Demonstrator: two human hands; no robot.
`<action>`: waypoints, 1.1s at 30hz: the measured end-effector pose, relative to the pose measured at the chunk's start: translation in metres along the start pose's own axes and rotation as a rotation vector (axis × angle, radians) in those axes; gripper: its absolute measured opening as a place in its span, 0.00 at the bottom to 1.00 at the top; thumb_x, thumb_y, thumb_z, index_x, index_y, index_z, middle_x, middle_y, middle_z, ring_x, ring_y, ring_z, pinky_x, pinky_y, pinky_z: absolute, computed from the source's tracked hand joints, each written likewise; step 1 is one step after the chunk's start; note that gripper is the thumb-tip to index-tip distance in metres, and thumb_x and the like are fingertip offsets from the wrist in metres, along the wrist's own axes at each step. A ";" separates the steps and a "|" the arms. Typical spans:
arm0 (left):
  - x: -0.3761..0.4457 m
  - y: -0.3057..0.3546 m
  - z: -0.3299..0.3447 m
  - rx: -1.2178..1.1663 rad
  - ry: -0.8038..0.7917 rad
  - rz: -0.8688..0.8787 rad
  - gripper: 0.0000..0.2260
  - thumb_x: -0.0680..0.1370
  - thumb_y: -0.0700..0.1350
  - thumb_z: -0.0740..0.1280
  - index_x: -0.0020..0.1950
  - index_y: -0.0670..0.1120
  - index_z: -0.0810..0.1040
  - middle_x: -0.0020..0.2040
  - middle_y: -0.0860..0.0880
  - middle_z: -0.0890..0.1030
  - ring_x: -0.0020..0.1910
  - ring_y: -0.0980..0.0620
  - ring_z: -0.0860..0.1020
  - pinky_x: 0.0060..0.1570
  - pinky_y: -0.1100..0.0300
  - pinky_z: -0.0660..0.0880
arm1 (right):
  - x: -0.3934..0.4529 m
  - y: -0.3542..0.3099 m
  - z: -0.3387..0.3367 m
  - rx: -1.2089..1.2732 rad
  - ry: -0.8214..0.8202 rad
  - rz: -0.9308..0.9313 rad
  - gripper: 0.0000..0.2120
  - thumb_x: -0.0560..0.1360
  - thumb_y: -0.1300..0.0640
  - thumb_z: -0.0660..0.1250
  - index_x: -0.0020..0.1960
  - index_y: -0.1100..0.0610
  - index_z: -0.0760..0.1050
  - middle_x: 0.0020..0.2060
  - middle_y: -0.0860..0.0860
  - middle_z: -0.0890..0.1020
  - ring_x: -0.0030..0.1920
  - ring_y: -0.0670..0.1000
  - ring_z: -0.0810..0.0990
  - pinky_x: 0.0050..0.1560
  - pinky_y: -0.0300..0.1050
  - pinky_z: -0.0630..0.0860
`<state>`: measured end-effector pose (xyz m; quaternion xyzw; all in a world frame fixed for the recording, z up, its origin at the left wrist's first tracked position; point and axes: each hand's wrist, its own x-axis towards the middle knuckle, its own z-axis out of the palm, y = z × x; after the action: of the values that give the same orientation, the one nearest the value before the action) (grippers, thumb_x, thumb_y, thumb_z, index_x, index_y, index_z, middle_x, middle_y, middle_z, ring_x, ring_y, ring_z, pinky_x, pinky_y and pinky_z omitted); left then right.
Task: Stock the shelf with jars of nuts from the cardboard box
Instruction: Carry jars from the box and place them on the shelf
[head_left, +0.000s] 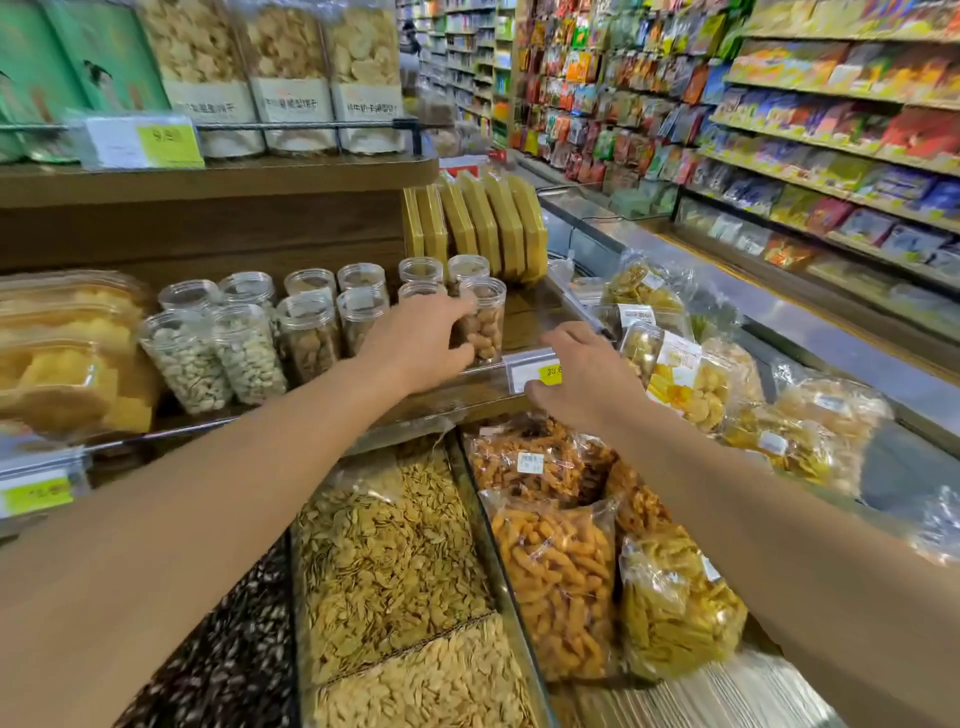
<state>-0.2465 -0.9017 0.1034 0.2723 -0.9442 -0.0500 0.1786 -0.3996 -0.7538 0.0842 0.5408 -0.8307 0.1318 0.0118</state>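
Here a jar of nuts (484, 322) is being set down at the right end of the front row on the wooden shelf (524, 317), just beside the other clear jars (306, 332). The left hand (421, 345) is wrapped round its lower side, fingers curled on the plastic. The right hand (582, 374) is held near the price tag (537, 370) at the shelf's edge, fingers loosely bent, and nothing can be made out in it. The placing step is judged to be nearly finished. Next, the jar would need to be released upright and in line with its neighbours, and another fetched from the cardboard box, which is not in view.
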 end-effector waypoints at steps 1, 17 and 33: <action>-0.019 0.002 -0.004 -0.026 0.004 -0.002 0.17 0.74 0.51 0.65 0.62 0.50 0.77 0.54 0.51 0.80 0.51 0.50 0.78 0.50 0.50 0.78 | -0.012 -0.009 -0.003 -0.009 0.004 0.002 0.30 0.76 0.45 0.66 0.74 0.55 0.64 0.72 0.52 0.66 0.71 0.57 0.66 0.65 0.50 0.68; -0.340 0.042 0.027 -0.203 -0.289 0.072 0.24 0.78 0.53 0.64 0.74 0.52 0.67 0.74 0.52 0.68 0.72 0.52 0.66 0.70 0.55 0.62 | -0.313 -0.125 0.085 0.038 -0.194 0.108 0.32 0.72 0.41 0.63 0.72 0.54 0.65 0.70 0.52 0.66 0.71 0.59 0.64 0.68 0.57 0.66; -0.574 0.300 0.096 -0.294 -0.533 0.445 0.25 0.74 0.53 0.66 0.70 0.48 0.73 0.69 0.49 0.74 0.66 0.47 0.73 0.66 0.53 0.69 | -0.770 -0.065 0.106 0.176 -0.208 0.757 0.30 0.74 0.46 0.67 0.73 0.53 0.66 0.71 0.50 0.67 0.69 0.54 0.66 0.64 0.47 0.69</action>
<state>0.0221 -0.3428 -0.1064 0.0096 -0.9763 -0.2141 -0.0298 -0.0088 -0.1132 -0.1296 0.2060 -0.9535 0.1418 -0.1681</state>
